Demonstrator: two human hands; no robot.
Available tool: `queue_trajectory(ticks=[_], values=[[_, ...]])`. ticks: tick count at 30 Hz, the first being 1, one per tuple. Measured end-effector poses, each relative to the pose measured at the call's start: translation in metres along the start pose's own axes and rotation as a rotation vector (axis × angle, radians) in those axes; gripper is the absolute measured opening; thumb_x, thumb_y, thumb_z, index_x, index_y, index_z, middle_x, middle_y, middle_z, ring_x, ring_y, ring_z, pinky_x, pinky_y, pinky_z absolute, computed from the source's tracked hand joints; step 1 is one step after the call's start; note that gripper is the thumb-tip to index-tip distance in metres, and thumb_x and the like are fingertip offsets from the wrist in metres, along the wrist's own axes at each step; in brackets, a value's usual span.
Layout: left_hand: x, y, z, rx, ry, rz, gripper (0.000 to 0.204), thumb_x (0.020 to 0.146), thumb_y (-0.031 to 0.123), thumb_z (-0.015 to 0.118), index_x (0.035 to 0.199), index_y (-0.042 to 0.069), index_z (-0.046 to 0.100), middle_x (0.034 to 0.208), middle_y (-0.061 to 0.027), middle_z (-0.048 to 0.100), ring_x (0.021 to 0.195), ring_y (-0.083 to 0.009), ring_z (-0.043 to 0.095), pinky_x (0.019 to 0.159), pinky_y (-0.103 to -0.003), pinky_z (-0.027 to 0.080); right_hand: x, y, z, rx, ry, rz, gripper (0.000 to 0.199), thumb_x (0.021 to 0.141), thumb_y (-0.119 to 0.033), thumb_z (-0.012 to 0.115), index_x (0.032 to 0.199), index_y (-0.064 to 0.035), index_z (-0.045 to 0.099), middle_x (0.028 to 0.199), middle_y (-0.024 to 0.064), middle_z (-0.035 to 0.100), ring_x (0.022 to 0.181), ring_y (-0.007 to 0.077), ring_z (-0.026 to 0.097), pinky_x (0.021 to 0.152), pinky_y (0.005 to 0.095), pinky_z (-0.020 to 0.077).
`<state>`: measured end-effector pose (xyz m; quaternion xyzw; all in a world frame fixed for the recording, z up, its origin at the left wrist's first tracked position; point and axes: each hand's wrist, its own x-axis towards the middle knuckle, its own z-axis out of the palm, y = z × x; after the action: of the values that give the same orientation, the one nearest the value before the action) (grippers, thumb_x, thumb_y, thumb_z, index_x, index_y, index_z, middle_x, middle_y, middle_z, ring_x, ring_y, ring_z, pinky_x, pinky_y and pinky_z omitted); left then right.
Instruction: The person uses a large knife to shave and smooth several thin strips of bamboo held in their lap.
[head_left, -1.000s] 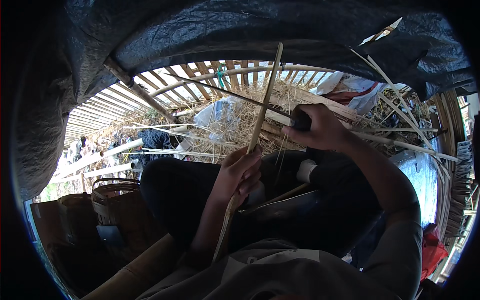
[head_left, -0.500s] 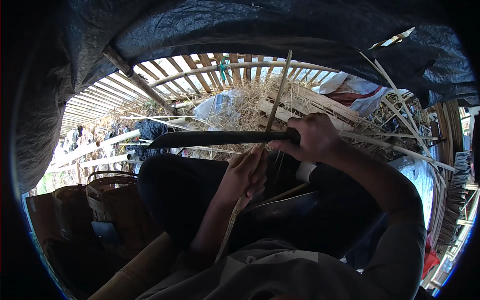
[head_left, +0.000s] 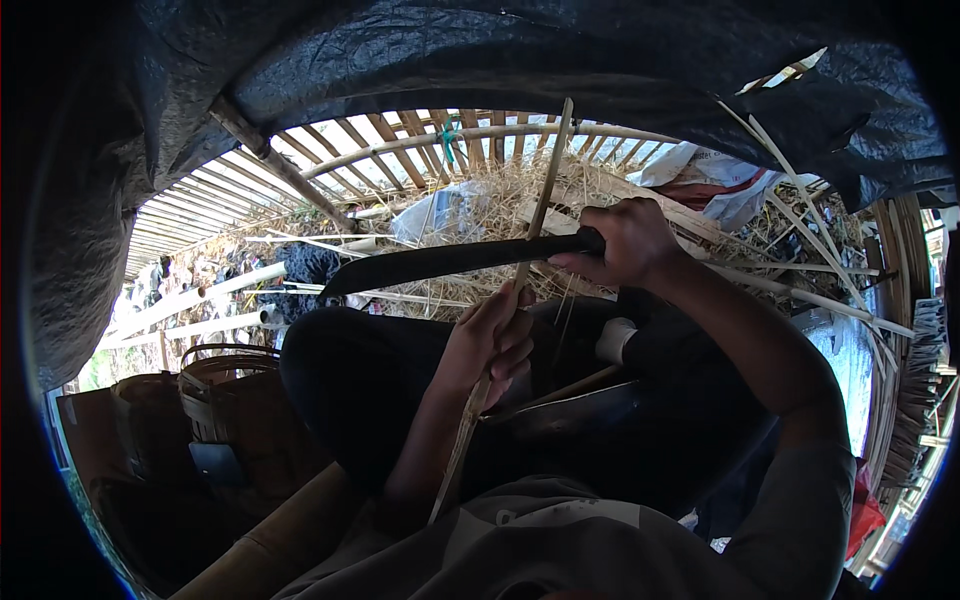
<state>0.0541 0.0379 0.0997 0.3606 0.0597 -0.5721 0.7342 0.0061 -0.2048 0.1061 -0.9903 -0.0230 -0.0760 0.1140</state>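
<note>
My left hand (head_left: 492, 342) grips a long thin bamboo strip (head_left: 545, 195) that runs up from my lap toward the fence. In my right hand (head_left: 622, 240) is the handle of a long dark machete (head_left: 445, 262). Its blade lies across the strip just above my left fingers and points left. My legs in dark trousers (head_left: 345, 385) are folded under both hands.
Woven baskets (head_left: 215, 385) stand at the lower left beside a thick bamboo pole (head_left: 270, 540). A slatted bamboo fence (head_left: 400, 140) and a heap of dry straw (head_left: 500, 200) lie ahead. Loose bamboo strips (head_left: 800, 240) fan out at right. Dark tarpaulin (head_left: 450, 50) hangs overhead.
My right hand has swung the machete from an end-on pose to lie flat across the strip, blade pointing left. The left hand kept its hold on the strip.
</note>
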Motion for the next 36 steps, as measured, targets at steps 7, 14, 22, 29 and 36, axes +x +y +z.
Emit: queue_trajectory(ticks=[7,14,22,29,36], values=[[-0.006,-0.003,0.01,0.074,0.028,0.011,0.03,0.105,0.034,0.042,0.105,0.006,0.053,0.058,0.0049,0.035,0.036,-0.0054,0.03,0.034,-0.021,0.026,-0.008,-0.03,-0.006,0.054,0.027,-0.063,0.068,0.083,-0.071,0.059,0.074,-0.0046,0.066,0.055,0.011,0.061,0.053,0.0287,0.067,0.056,0.0412,0.0548],[-0.008,-0.002,-0.004,-0.013,-0.048,0.029,0.032,0.105,0.035,0.042,0.108,0.006,0.053,0.06,0.0062,0.035,0.038,-0.0038,0.029,0.035,-0.019,0.026,0.001,-0.03,-0.014,0.003,-0.048,0.068,0.067,0.081,-0.073,0.059,0.076,-0.0066,0.068,0.059,0.0106,0.063,0.058,0.0293,0.068,0.061,0.0417,0.0554],[0.001,-0.008,0.0,0.014,-0.01,0.008,0.032,0.105,0.035,0.042,0.108,0.006,0.053,0.06,0.0059,0.035,0.037,-0.0041,0.03,0.035,-0.019,0.026,0.004,-0.021,-0.009,-0.014,-0.083,0.05,0.074,0.083,-0.077,0.052,0.084,-0.0052,0.071,0.062,0.0112,0.065,0.063,0.0295,0.07,0.063,0.0416,0.0559],[0.002,-0.008,0.005,0.052,-0.019,-0.011,0.03,0.105,0.036,0.042,0.107,0.007,0.053,0.06,0.0061,0.036,0.038,-0.0042,0.03,0.035,-0.02,0.026,0.006,-0.009,-0.009,0.009,-0.076,0.028,0.074,0.083,-0.077,0.051,0.083,-0.0057,0.072,0.061,0.0107,0.065,0.063,0.0267,0.071,0.062,0.0397,0.0563],[-0.001,-0.011,-0.001,0.028,-0.024,0.001,0.03,0.106,0.032,0.042,0.102,0.005,0.054,0.059,0.0038,0.038,0.039,-0.0059,0.031,0.035,-0.023,0.025,0.001,-0.024,-0.005,-0.069,-0.08,-0.013,0.071,0.083,-0.076,0.053,0.079,-0.0064,0.07,0.06,0.0099,0.065,0.063,0.0273,0.07,0.062,0.0408,0.056]])
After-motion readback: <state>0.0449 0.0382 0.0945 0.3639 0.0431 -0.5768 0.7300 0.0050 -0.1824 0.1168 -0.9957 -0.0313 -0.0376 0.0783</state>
